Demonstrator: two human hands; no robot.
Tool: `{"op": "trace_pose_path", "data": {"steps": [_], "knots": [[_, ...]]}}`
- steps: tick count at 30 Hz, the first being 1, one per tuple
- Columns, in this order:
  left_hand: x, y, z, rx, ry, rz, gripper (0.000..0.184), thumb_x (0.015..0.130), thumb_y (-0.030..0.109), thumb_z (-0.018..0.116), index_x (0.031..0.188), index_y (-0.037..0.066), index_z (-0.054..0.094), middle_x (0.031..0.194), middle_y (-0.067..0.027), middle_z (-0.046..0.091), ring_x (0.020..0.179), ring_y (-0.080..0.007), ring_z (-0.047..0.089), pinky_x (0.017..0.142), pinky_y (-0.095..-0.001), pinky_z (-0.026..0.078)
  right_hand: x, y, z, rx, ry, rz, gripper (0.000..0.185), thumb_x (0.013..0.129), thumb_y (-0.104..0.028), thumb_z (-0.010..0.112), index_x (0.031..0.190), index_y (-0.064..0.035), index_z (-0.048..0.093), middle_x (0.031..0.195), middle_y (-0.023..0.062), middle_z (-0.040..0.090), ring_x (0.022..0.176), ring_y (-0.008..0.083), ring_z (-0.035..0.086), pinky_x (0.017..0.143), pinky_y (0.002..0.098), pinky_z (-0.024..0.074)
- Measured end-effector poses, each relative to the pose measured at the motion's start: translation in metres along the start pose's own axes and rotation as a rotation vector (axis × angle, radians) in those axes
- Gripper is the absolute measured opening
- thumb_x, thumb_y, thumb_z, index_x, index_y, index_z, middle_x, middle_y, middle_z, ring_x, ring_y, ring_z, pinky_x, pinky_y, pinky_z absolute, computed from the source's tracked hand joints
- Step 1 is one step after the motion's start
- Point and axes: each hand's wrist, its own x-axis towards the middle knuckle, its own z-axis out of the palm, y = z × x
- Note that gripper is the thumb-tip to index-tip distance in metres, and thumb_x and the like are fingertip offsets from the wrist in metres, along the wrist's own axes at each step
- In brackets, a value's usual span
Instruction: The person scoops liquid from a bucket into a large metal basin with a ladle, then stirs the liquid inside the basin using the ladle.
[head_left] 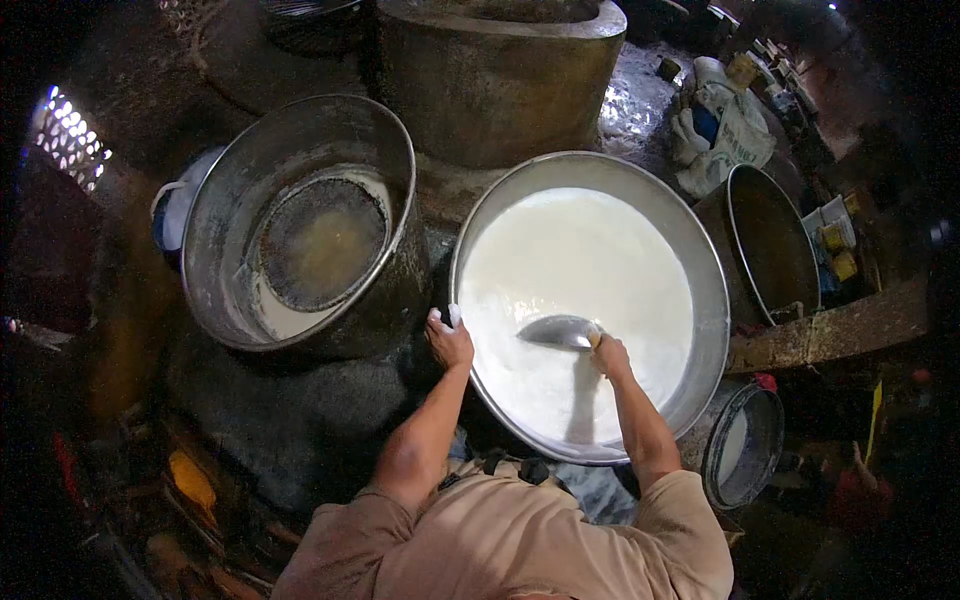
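A wide metal vat (712,300) full of white, milky liquid (580,250) stands in front of me. My right hand (611,357) reaches over it, closed round the short yellowish handle of a metal scoop (560,331). The scoop's bowl is at the liquid's surface, tilted, with its lower edge against the white. Beside the vat's left rim is my left hand (450,342), its thumb and a finger apart and white residue on their tips. Nothing shows in that hand; whether it touches the rim, I cannot tell.
A tilted metal vat (405,215) to the left holds a round sieve-like disc (325,240) and white residue. Behind stands a thick round tub (490,90). On the right are another metal drum (735,225), a white sack (742,135) and a bucket of white liquid (775,440).
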Motion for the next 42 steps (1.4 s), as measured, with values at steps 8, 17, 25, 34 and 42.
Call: {"op": "trace_pose_path", "data": {"steps": [8,17,25,34,42], "knots": [[0.0,-0.009,0.002,0.083,0.024,0.076,0.041,0.073,0.014,0.065,0.106,-0.001,0.047,0.101,-0.0212,0.053,0.097,-0.0387,0.049,0.086,-0.045,0.038,-0.071,0.094,0.011,-0.003,-0.043,0.113,0.021,0.075,-0.017,0.057,0.089,-0.0021,0.058,0.08,0.0208,0.063,0.071,0.0344,0.063,0.062,0.0429,0.0513],[0.001,-0.019,0.007,0.094,0.063,0.136,0.045,0.067,0.01,0.064,0.107,-0.001,0.046,0.102,-0.0215,0.051,0.099,-0.0383,0.048,0.087,-0.0452,0.037,-0.16,0.149,-0.11,0.046,-0.133,0.071,0.035,0.069,-0.013,0.061,0.103,-0.0038,0.058,0.092,0.0214,0.062,0.091,0.038,0.058,0.079,0.0434,0.046],[-0.001,-0.001,-0.004,0.142,0.026,0.025,0.044,0.072,0.016,0.066,0.109,0.001,0.046,0.108,-0.0196,0.05,0.103,-0.0379,0.047,0.089,-0.0445,0.038,-0.15,0.19,-0.204,0.094,0.132,-0.107,0.044,0.068,-0.005,0.056,0.111,-0.0039,0.054,0.09,0.0215,0.062,0.087,0.0378,0.059,0.074,0.0406,0.0469],[0.001,-0.006,-0.002,0.221,0.035,0.093,0.041,0.073,0.017,0.066,0.106,0.003,0.047,0.105,-0.0183,0.051,0.102,-0.0371,0.048,0.087,-0.0445,0.039,-0.034,0.194,-0.092,0.319,0.321,0.154,0.032,0.067,-0.005,0.057,0.099,-0.0022,0.056,0.081,0.0214,0.062,0.079,0.0365,0.062,0.068,0.0413,0.048],[-0.002,0.012,-0.016,0.203,-0.014,0.095,0.044,0.073,0.016,0.065,0.108,0.001,0.045,0.105,-0.0178,0.051,0.101,-0.0366,0.048,0.088,-0.0441,0.038,-0.05,0.153,-0.009,0.35,0.208,0.146,0.03,0.067,-0.01,0.061,0.096,-0.0032,0.058,0.076,0.0172,0.064,0.075,0.0318,0.063,0.068,0.0394,0.0495]]}}
